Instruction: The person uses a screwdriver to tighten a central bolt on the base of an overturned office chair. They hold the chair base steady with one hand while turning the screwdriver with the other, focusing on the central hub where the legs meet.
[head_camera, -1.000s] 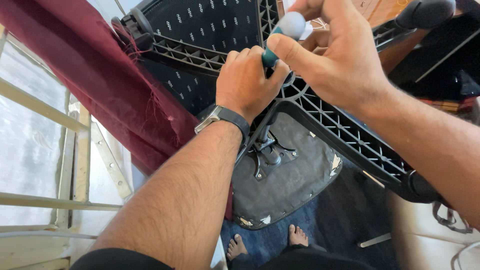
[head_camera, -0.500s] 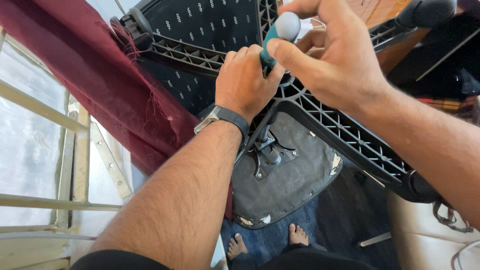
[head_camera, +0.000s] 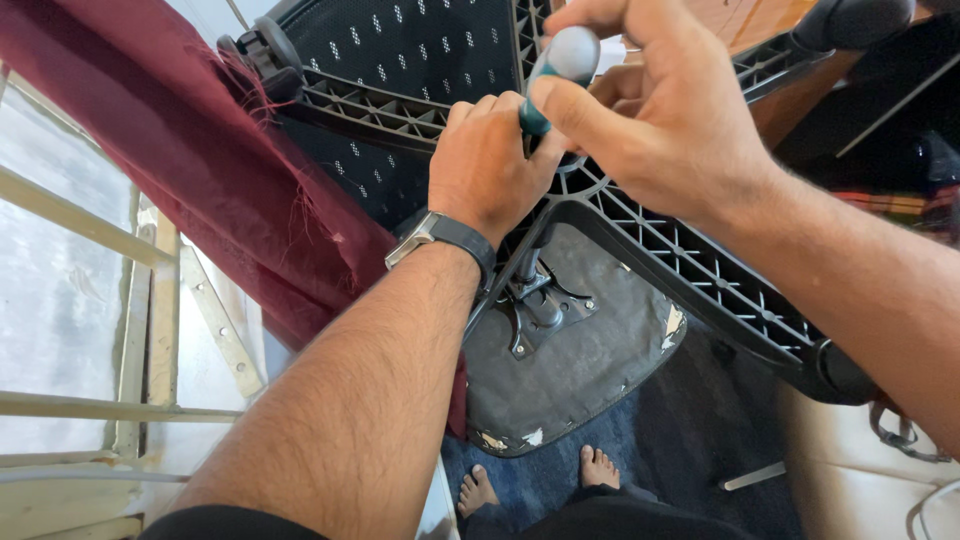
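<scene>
Two hands are working on one upturned office chair. The left hand (head_camera: 490, 165) is curling shut around the lower shaft of a single screwdriver (head_camera: 556, 75), and the right hand (head_camera: 650, 130) is pinching its rounded top between thumb and fingers. The screwdriver is standing over the hub of the chair base (head_camera: 690, 270), its long axis running up toward the camera, grey knob end nearest, tip hidden behind the left hand. Its handle is looking smooth, teal with a pale grey cap. The base is black ribbed plastic, with three spokes showing; two wheels (head_camera: 265, 50) are showing at spoke ends. One grey seat underside (head_camera: 590, 370) with frayed edges is lying below, beside one dark red curtain (head_camera: 180, 160). One black-strapped watch (head_camera: 440, 235) is circling the left wrist.
</scene>
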